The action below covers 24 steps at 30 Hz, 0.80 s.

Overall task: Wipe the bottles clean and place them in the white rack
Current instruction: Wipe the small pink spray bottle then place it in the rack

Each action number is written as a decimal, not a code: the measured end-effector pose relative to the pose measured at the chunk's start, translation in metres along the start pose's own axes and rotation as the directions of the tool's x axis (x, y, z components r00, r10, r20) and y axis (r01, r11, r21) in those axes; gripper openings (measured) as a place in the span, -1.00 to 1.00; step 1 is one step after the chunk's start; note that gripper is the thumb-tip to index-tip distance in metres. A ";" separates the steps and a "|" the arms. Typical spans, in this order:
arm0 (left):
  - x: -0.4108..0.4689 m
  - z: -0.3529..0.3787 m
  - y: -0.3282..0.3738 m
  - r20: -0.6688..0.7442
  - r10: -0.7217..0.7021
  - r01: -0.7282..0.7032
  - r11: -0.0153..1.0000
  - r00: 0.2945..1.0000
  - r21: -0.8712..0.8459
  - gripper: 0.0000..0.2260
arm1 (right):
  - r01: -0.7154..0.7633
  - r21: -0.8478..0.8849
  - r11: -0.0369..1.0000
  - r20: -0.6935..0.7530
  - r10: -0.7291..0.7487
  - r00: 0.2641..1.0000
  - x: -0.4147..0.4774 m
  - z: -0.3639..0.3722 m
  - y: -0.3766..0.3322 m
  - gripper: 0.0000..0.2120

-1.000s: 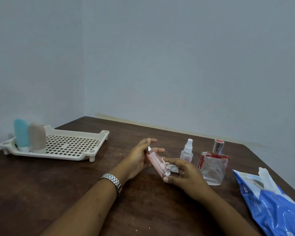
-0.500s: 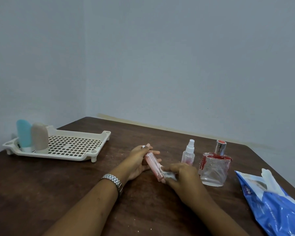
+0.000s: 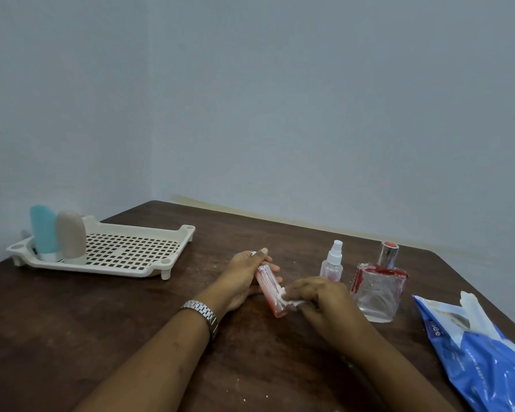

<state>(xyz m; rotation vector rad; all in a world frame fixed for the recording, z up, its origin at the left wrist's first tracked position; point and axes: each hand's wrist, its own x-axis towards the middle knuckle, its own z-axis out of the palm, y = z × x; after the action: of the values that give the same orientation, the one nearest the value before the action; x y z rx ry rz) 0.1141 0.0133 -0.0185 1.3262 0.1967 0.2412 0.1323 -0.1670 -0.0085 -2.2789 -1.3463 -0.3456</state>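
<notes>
A person at a dark wooden table (image 3: 72, 322) wipes a slim pink bottle (image 3: 268, 285), which is held at a tilt near the middle of the tabletop. Whether its lower end touches the wood cannot be told. The left hand (image 3: 244, 278), with a metal watch (image 3: 201, 312) on the wrist, grips the bottle's upper end, fingers curled round it and the thumb lying along the top near the cap. The right hand (image 3: 324, 304) pinches a crumpled white wipe (image 3: 290, 300) and presses it against the bottle's lower part, fingers bent over the tissue.

Just beyond the right hand, a small clear spray bottle (image 3: 332, 261) with a white nozzle stands upright on the table. Beside it to the right stands a square glass perfume bottle (image 3: 376, 289), smeared red along its shoulders and left edge, with a silver cap topped in red. At the table's right edge lies a blue packet (image 3: 482, 358), a white sheet sticking up from its opening.

The white rack (image 3: 179, 236), its floor a perforated grid, sits at the far left of the table, well apart from the hands. A pale blue bottle (image 3: 43, 230) and a beige bottle (image 3: 70, 234) stand upright side by side at its left end. A plain grey-blue wall (image 3: 309, 114) fills the background.
</notes>
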 end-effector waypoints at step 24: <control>0.001 0.002 -0.003 -0.199 0.122 -0.109 0.991 0.972 0.077 -0.78 | 0.118 -0.131 0.984 0.113 -0.104 0.988 0.004 -0.002 -0.013 -0.66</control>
<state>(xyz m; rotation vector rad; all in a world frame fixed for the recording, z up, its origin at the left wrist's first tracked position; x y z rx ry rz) 0.1160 0.0113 -0.0206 1.3794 0.3027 0.4738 0.1232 -0.1600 -0.0018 -2.3683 -1.5513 -0.3692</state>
